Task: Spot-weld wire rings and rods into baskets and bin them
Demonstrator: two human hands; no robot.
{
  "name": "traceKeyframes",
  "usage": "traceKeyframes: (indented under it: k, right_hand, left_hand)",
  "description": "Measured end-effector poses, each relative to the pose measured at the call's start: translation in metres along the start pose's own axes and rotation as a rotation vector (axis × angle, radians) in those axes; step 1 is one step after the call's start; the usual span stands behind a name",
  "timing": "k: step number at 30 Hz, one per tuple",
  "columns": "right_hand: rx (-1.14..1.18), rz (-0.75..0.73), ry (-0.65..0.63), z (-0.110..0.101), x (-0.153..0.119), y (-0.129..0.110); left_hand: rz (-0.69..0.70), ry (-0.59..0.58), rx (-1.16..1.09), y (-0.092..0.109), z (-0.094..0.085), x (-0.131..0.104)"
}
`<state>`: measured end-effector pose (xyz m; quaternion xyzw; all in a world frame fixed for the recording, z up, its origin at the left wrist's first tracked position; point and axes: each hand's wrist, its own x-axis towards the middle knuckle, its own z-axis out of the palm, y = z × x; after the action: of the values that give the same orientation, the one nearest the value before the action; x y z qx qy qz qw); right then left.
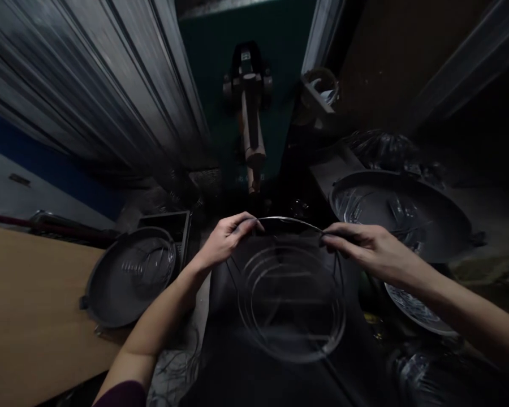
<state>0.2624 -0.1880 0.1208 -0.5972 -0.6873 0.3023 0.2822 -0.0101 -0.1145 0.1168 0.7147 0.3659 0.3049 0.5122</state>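
A coil of thin metal wire [294, 360] hangs in loose rings in front of my dark-clothed lap. The top of one loop arches between my two hands. My left hand [231, 234] pinches this wire between thumb and fingers at the left end of the arch. At the right end my right hand [356, 243] has its thumb and fingertips closed on the same wire. The lower rings are blurred and appear doubled, so I cannot tell how many turns there are. Straight ahead of the hands stands a machine [252, 113] with a rod-like arm.
On the left, a dark round pan [110, 282] holding a wire spring sits by a tan board [34, 316]. A larger pan [432, 209] with wire pieces lies to the right, above another container of small metal pieces [418, 308]. Corrugated metal sheeting [89, 68] rises at the upper left.
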Motion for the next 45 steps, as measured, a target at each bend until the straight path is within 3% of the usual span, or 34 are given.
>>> traceKeyframes:
  k: [3, 5, 9, 13, 17, 24, 28, 38, 45]
  right_hand:
    - [0.002, 0.144, -0.014, 0.018, -0.012, 0.021]
    - [-0.082, 0.134, -0.073, 0.028, -0.014, 0.034]
    - [-0.261, -0.047, -0.06, 0.043, 0.0, 0.043]
    - [-0.441, -0.193, -0.007, 0.058, 0.015, 0.044]
    - [-0.817, -0.185, -0.085, 0.065, 0.016, 0.049]
    - [-1.065, -0.131, -0.24, 0.074, 0.024, 0.055]
    - [-1.076, -0.129, -0.271, 0.076, 0.046, 0.053]
    - [-0.993, -0.155, -0.15, 0.051, 0.115, 0.002]
    - [-0.96, -0.149, -0.147, 0.052, 0.134, 0.005]
  left_hand:
    - [-0.209, -0.114, -0.162, -0.028, 0.015, 0.001]
    - [-0.285, -0.158, -0.187, -0.047, 0.028, 0.001]
    - [-0.119, -0.044, -0.013, -0.068, 0.046, 0.0]
    - [0.084, 0.04, 0.312, -0.077, 0.051, -0.002]
    - [0.102, 0.025, 0.627, -0.092, 0.051, -0.002]
    - [0.078, -0.027, 0.591, -0.111, 0.056, 0.008]
    - [0.017, -0.02, 0.574, -0.107, 0.043, 0.019]
    - [0.09, 0.09, 0.752, -0.07, -0.027, 0.065]
    - [0.076, 0.025, 0.723, -0.068, -0.038, 0.08]
